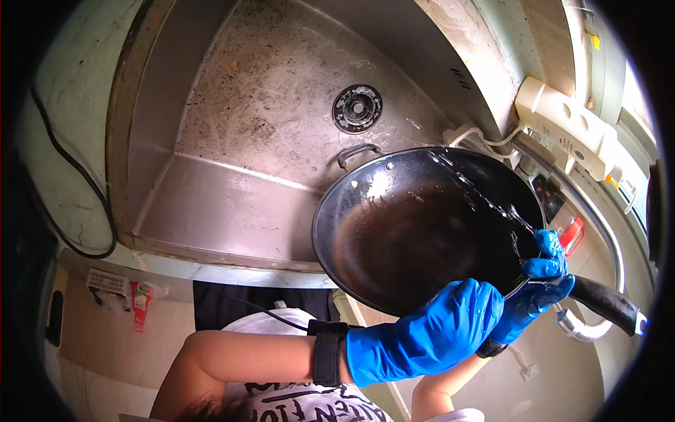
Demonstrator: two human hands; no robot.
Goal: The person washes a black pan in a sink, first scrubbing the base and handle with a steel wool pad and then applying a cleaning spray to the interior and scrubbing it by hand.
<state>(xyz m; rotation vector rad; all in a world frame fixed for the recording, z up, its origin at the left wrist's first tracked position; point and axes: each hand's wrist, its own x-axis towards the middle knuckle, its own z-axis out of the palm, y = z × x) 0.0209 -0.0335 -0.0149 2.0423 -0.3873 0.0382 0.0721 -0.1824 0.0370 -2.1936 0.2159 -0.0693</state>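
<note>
A black wok (411, 248) is held tilted over the near right corner of the steel sink (227, 211). Its inside is wet and brownish, and streaks of water cross its far right side. My right hand (538, 290), in a wet blue rubber glove, grips the wok where the rim meets the black long handle (606, 303), fingers on both sides. My left hand (453, 322), also gloved in blue, is curled at the wok's near right rim. Its fingertips are hidden, so what it holds cannot be told. The wok's small loop handle (358, 153) points into the sink.
A sink drain (357, 108) lies beyond the wok. A curved metal tap pipe (601, 211) arches close to my right hand. Beyond it stand a cream plastic unit (567, 126) and a red-handled item (573, 236). A black cable (74, 163) lies on the left counter.
</note>
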